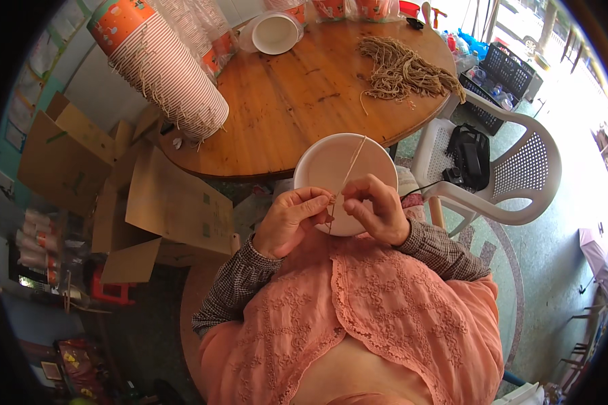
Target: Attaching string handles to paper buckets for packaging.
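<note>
A round white paper bucket [321, 150] rests at my lap, its mouth facing up, close to the table's near edge. Across that mouth runs a thin, light-coloured string [355, 155], from the far rim down between my hands. My left hand [292, 217] pinches the string between thumb and forefinger over the left part of the opening. On the other side my right hand [380, 210] has its fingers curled, with the tips close beside the string. Whatever those right fingertips hold, if anything, is too small to make out.
The round wooden table [290, 101] carries a tall stack of orange-and-white paper buckets [175, 81], a single white bucket [275, 34] and a heap of tan strings [402, 71]. Opened cardboard boxes [172, 196] stand left. A white plastic chair [520, 162] holding a black bag [471, 155] is right.
</note>
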`<state>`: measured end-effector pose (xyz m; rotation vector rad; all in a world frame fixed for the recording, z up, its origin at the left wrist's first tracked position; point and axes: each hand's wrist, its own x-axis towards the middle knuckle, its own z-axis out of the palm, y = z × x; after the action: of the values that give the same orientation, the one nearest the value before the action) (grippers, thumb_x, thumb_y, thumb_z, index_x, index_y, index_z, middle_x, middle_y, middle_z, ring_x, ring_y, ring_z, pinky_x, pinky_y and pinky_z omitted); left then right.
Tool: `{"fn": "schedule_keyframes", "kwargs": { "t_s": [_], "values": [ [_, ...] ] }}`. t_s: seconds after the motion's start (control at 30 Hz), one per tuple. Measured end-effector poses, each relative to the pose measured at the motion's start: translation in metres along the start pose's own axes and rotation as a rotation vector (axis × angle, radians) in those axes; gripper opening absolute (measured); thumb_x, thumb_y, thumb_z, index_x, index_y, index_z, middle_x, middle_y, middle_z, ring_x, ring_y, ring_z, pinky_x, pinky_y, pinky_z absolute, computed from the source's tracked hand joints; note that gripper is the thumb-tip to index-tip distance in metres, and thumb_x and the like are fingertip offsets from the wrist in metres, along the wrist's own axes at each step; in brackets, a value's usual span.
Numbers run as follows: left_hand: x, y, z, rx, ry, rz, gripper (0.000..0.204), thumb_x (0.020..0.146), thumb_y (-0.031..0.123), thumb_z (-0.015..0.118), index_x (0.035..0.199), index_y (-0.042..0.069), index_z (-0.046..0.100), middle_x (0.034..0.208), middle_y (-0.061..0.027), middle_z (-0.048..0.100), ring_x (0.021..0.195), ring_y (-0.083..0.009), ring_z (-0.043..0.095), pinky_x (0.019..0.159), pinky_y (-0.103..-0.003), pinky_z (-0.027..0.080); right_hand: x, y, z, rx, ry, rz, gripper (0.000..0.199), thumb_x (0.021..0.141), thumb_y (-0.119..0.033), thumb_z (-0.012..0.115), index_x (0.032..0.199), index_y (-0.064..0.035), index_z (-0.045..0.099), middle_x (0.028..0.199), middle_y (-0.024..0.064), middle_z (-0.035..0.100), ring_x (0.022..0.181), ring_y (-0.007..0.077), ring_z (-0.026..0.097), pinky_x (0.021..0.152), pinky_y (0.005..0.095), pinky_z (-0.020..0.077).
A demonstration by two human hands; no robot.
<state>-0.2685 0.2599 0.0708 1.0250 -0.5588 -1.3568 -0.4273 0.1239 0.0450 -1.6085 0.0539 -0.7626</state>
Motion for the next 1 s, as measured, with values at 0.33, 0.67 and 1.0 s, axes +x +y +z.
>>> {"fn": "schedule_keyframes", "kwargs": {
  "t_s": [0.33,0.67,1.0],
  "values": [
    [-0.001,-0.004,-0.002,-0.028,-0.037,0.032,0.02,0.095,0.009,0.059,0.111,-0.002,0.063,0.094,-0.0035,0.064,0.08,-0.0102,0.059,0.076,-0.026,0.05,0.005,0.001,0.0,-0.509,0.023,-0.469,0.021,0.077,0.002,0.073,0.095,-0.0014,0.063,0.079,0.008,0.06,0.065,0.018,0.06,0.057,0.0278,0.0477],
    [-0.001,-0.004,0.001,0.078,0.021,0.026,0.018,0.093,0.005,0.059,0.109,-0.001,0.063,0.097,-0.0019,0.062,0.077,-0.0103,0.055,0.08,-0.029,0.051,0.004,-0.01,-0.011,-0.08,0.035,0.064,0.01,0.089,-0.007,0.066,0.093,0.0003,0.062,0.08,0.0011,0.058,0.07,0.0081,0.054,0.062,0.0235,0.045],
    [0.0,-0.006,0.003,0.075,0.002,0.026,0.018,0.095,0.011,0.059,0.108,-0.001,0.063,0.087,-0.0007,0.061,0.076,-0.0083,0.056,0.074,-0.022,0.048,0.004,-0.009,-0.015,-0.491,-0.075,-0.331,0.023,0.079,-0.003,0.074,0.1,-0.0039,0.066,0.091,0.0079,0.059,0.075,0.0207,0.061,0.066,0.0302,0.0491]
  ]
}}
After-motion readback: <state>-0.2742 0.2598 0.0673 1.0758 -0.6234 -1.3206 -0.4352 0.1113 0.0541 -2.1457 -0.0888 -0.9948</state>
